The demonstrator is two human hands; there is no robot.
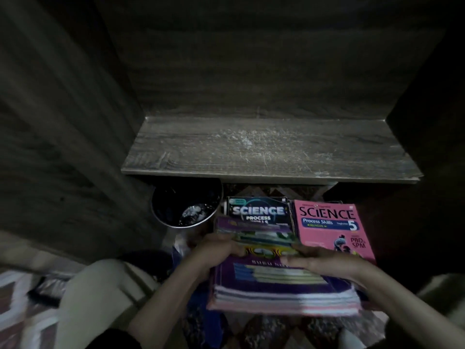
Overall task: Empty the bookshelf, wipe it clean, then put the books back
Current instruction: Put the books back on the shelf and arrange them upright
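Observation:
The wooden shelf board (269, 149) lies bare and scratched, with dusty white marks in its middle. Below it on the floor sit book piles: a dark Science Process Skills book (259, 210) and a pink Science Process Skills 5 book (329, 222). In front of them a thick stack with a purple cover (281, 285) is held between both hands. My left hand (216, 250) grips its far left edge. My right hand (324, 263) rests over its top right. A thinner purple book (251, 227) lies tilted at the stack's far end.
A round black bin (186, 205) with crumpled rubbish stands under the shelf at the left. Dark wooden side panels (63, 122) close in both sides. My light-trousered knee (100, 293) is at the lower left, over a patterned rug (274, 328).

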